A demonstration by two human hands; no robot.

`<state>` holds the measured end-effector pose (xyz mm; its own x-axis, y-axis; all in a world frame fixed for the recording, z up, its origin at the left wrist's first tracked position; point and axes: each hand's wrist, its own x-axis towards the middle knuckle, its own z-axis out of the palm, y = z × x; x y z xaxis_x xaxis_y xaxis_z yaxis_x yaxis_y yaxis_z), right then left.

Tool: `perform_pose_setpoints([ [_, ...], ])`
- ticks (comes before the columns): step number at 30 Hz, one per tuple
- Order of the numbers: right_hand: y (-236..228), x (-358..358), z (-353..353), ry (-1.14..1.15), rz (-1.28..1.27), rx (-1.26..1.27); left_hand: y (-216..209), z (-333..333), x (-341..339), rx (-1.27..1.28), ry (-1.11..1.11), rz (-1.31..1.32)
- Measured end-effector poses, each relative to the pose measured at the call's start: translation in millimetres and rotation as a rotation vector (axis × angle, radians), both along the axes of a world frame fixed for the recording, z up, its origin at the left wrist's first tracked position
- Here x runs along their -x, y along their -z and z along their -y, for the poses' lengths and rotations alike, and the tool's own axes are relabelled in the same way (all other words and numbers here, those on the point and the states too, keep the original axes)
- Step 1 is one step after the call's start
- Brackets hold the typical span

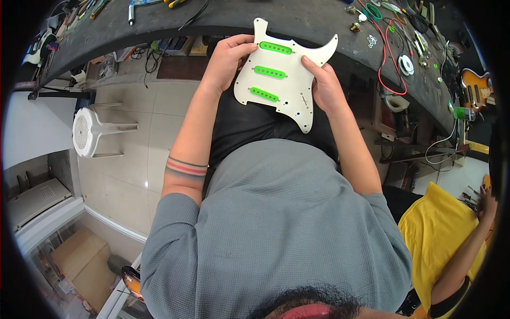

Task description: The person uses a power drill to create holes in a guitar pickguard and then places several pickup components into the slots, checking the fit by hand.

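A white electric guitar pickguard is held up over my lap, close to the workbench's front edge. Three bright green pickups are set in it, one above another, and small holes dot its lower right part. My left hand pinches its upper left edge, thumb on the front face. On the right edge my right hand grips it with the thumb on top; the fingers behind the plate are hidden.
The dark workbench curves across the top, bearing red cable, a white wire spool and tools. A white plastic stool stands at left. At right, a person in a yellow shirt works beside me; a sunburst guitar body lies beyond.
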<state>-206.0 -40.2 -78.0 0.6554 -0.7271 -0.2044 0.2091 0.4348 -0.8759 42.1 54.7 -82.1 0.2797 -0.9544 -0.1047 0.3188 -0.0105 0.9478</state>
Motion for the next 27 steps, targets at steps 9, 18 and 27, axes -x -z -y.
perform_pose_setpoints([
  [9,8.5,-0.1,3.6,-0.007,0.017,-0.023,4.3,0.3,1.9,0.01,0.005,-0.08],
  [18,10.8,0.1,4.2,-0.017,0.019,-0.039,22.8,0.3,0.7,0.023,0.003,-0.209],
  [27,10.2,-0.3,5.0,-0.006,0.016,-0.028,24.0,2.2,0.5,0.028,-0.003,-0.196],
])
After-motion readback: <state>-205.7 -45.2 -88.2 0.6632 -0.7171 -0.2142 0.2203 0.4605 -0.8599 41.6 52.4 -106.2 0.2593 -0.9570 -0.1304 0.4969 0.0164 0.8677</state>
